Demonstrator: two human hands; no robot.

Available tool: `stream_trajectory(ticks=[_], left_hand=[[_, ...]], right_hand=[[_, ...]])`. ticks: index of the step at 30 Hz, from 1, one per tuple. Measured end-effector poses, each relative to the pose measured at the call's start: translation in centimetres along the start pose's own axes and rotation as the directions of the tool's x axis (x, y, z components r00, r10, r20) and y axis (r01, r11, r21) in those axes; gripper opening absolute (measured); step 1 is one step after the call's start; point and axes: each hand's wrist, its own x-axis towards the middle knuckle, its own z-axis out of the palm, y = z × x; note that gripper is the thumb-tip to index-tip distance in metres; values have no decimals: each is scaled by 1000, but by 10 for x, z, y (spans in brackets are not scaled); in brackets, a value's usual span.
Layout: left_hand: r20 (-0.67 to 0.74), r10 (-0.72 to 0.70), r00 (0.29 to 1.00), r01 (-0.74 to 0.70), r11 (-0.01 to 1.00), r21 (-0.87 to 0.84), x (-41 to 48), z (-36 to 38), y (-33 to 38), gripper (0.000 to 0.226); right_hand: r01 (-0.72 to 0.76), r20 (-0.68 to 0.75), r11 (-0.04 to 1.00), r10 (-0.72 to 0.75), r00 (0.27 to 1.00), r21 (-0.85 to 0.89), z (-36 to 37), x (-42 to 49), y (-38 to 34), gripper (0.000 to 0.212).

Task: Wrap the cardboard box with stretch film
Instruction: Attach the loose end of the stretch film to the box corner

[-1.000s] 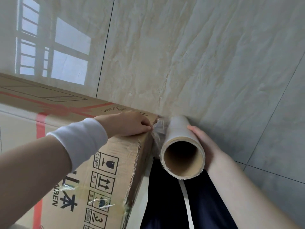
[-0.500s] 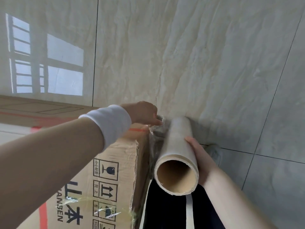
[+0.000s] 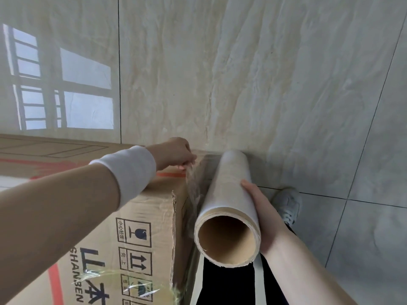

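Soft daylight; window glare on floor (image 3: 220,73); wide-angle edge distortion.

Narrow gap between box (image 3: 141,216) and roll (image 3: 229,194) (film-spanned); open floor (image 3: 286,84) beyond.

White sweatband (image 3: 130,172) just behind my left fingers (image 3: 187,160), dark trousers (image 3: 222,282) with a pale stripe (image 3: 257,282), greyish sneaker (image 3: 286,203) beyond my right fingers (image 3: 247,186).

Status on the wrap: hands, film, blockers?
Left hand pinches clear stretch film at top corner of brown cardboard box. Right hand grips pale film roll beside box. No blocker visible.
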Motion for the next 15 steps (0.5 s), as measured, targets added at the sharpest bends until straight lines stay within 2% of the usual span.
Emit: stream_trajectory(ticks=[3, 6, 8, 9, 12, 15], left_hand=[[17, -108, 994, 108, 938, -330, -8, -7, -7, 18], [-20, -156, 988, 135, 905, -404, -8, -16, -11, 20], [-24, -186, 982, 159, 895, -417, -5, -21, -16, 21], [-18, -197, 980, 173, 895, -410, -3, -23, -19, 23], [14, -190, 982, 185, 936, -298, 0, -21, -29, 32], [6, -167, 986, 167, 984, -55, 1, -22, -30, 20]], right_hand=[[-24, 32, 999, 24, 999, 25, 3, 0, -2, 86], [-16, 72, 999, 14, 997, 29, 1, -1, -2, 79], [34, 44, 999, -33, 998, -7, -2, 0, 2, 68], [69, 5, 997, -69, 998, -45, -3, 2, 4, 70], [99, -51, 983, -108, 993, -156, 1, 5, 11, 92], [91, -119, 970, -120, 986, -225, 13, 5, 16, 87]])
